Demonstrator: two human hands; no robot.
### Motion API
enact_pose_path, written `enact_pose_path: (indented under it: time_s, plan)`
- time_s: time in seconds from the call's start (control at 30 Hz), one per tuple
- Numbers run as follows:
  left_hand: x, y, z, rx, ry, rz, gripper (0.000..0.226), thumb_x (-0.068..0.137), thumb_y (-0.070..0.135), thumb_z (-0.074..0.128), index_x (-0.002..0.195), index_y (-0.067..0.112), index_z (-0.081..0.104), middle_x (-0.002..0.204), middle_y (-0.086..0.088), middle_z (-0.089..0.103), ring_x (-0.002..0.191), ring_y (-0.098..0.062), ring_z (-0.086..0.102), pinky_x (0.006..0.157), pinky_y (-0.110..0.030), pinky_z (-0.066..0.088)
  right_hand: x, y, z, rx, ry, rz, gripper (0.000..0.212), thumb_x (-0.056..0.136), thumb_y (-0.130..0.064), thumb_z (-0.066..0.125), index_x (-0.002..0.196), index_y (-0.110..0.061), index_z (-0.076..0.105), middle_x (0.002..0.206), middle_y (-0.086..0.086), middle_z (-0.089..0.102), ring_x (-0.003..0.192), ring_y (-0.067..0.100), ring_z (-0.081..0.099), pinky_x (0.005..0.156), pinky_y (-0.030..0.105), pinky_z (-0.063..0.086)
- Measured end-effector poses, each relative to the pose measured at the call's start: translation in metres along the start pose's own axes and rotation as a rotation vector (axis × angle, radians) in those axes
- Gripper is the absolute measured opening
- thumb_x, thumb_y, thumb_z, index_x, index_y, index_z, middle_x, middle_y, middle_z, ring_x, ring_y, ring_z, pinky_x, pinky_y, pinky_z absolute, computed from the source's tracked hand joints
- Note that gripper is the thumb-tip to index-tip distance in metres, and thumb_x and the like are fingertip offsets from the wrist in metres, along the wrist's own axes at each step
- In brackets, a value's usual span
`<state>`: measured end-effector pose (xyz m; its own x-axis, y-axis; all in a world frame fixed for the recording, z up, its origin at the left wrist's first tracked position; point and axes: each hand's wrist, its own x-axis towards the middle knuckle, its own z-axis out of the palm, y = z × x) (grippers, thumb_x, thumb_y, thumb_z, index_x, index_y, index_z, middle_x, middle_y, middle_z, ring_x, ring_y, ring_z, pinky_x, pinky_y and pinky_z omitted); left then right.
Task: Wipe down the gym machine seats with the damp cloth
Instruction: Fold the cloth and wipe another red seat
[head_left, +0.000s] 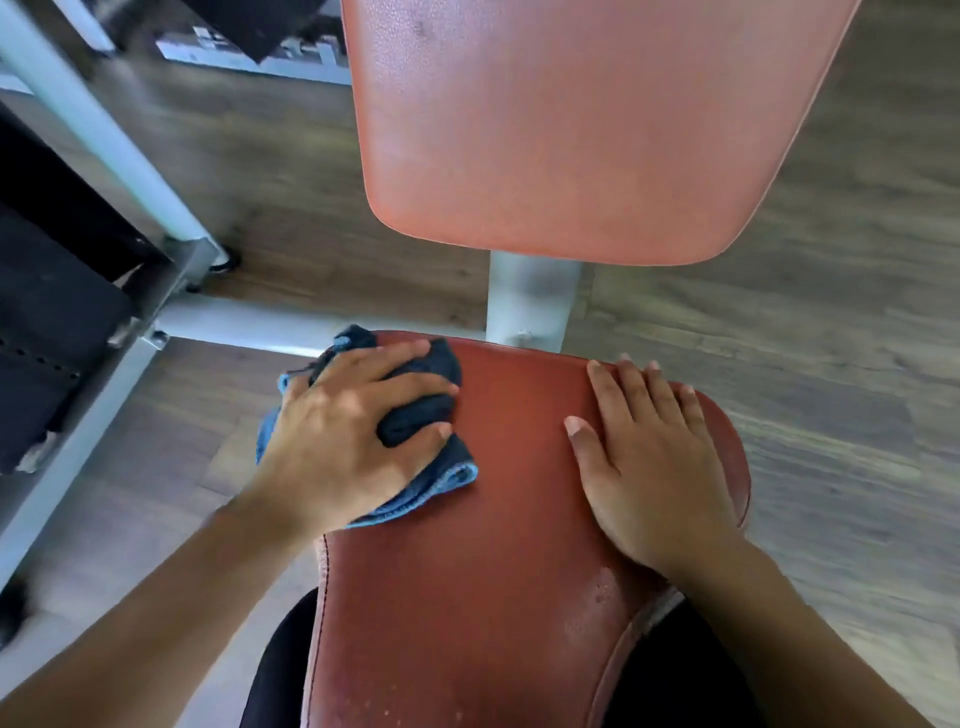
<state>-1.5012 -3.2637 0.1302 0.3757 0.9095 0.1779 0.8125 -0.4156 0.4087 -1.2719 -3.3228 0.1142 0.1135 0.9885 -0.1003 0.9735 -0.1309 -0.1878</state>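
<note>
A red-brown padded seat (509, 519) fills the lower middle of the head view, with water drops near its front. My left hand (353, 436) presses a bunched dark blue cloth (421, 410) onto the seat's far left corner, its fingers spread over the cloth. Part of the cloth hangs past the seat's left edge. My right hand (654, 462) lies flat on the seat's right side, fingers straight and together. Above stands the orange-red backrest pad (571, 130).
A grey metal post (530, 301) joins seat and backrest. Grey frame bars (98, 130) run on the left beside black weight plates (52, 291). Wood-look flooring (831, 312) surrounds the machine. Black-clad legs show under the seat's front.
</note>
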Motion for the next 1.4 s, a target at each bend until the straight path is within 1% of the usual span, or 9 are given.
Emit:
enact_pose_path:
  time_s: [0.17,0.4,0.6,0.7,0.83,0.9,1.07,1.3,1.4]
  plan:
    - [0.036,0.006,0.006,0.080,-0.057,-0.277,0.049,0.068,0.065,0.047,0.115,0.054,0.057,0.134,0.024,0.049,0.126,-0.015,0.043,0.104,-0.044,0.030,0.000,0.000,-0.001,0.003,-0.015,0.001,0.066,0.093,-0.052,0.009,0.150,-0.020,0.014,0.159,0.006,0.013,0.146,0.025,0.007,0.119,0.042,0.001]
    - [-0.020,0.019,0.000,-0.091,-0.040,0.023,0.049,0.069,0.057,0.039,0.109,0.047,0.066,0.128,0.022,0.056,0.123,-0.008,0.048,0.107,-0.045,0.034,0.000,0.000,-0.002,0.022,-0.023,0.001,0.060,0.097,-0.047,0.023,0.150,-0.020,0.016,0.159,0.006,0.014,0.146,0.024,0.007,0.119,0.042,0.002]
    - [0.026,-0.010,-0.002,0.011,0.008,-0.309,0.056,0.065,0.054,0.040,0.117,0.048,0.061,0.140,0.026,0.044,0.128,-0.012,0.044,0.107,-0.040,0.032,0.000,0.000,-0.003,0.040,-0.016,0.001,0.059,0.097,-0.047,0.023,0.150,-0.021,0.016,0.159,0.004,0.013,0.146,0.023,0.006,0.119,0.042,0.001]
    - [0.038,0.015,0.016,0.095,-0.005,-0.163,0.052,0.068,0.055,0.038,0.113,0.045,0.064,0.132,0.025,0.053,0.123,-0.010,0.050,0.102,-0.040,0.036,0.001,-0.001,-0.003,0.043,-0.008,0.005,0.059,0.097,-0.047,0.024,0.150,-0.022,0.017,0.159,0.003,0.013,0.146,0.022,0.006,0.119,0.041,0.002]
    - [0.002,0.011,0.013,-0.080,0.004,0.148,0.043,0.075,0.048,0.045,0.109,0.036,0.070,0.128,0.015,0.059,0.120,-0.011,0.054,0.100,-0.048,0.042,0.001,0.000,-0.002,0.047,-0.002,0.004,0.059,0.097,-0.047,0.024,0.150,-0.023,0.017,0.159,0.002,0.013,0.147,0.021,0.006,0.119,0.041,0.002]
    - [-0.003,-0.007,0.004,-0.108,0.000,0.160,0.043,0.075,0.046,0.046,0.109,0.034,0.070,0.127,0.014,0.060,0.120,-0.011,0.055,0.102,-0.043,0.041,0.001,0.001,-0.002,0.054,-0.004,0.001,0.059,0.097,-0.047,0.024,0.150,-0.022,0.018,0.159,0.003,0.014,0.146,0.021,0.006,0.119,0.041,0.002]
    - [0.040,-0.005,0.010,0.029,0.014,-0.161,0.049,0.068,0.047,0.041,0.111,0.044,0.066,0.129,0.023,0.056,0.123,-0.011,0.049,0.104,-0.038,0.036,0.001,0.000,-0.002,0.067,-0.004,0.011,0.059,0.097,-0.049,0.018,0.151,-0.023,0.016,0.159,0.003,0.012,0.147,0.021,0.006,0.119,0.040,0.001]
    - [0.005,0.011,0.011,-0.148,-0.056,0.265,0.042,0.078,0.041,0.045,0.111,0.030,0.070,0.130,0.012,0.058,0.122,-0.009,0.052,0.103,-0.043,0.041,0.002,0.002,-0.004,0.088,-0.011,0.004,0.058,0.098,-0.047,0.023,0.151,-0.023,0.017,0.159,0.002,0.011,0.147,0.020,0.005,0.119,0.039,0.001]
    - [0.003,-0.007,-0.001,-0.128,-0.030,0.205,0.047,0.075,0.043,0.043,0.112,0.030,0.070,0.128,0.014,0.060,0.121,-0.010,0.053,0.103,-0.035,0.040,0.001,0.004,-0.005,0.114,-0.013,-0.013,0.060,0.098,-0.048,0.025,0.151,-0.020,0.016,0.159,0.003,0.011,0.147,0.019,0.004,0.119,0.038,0.000]
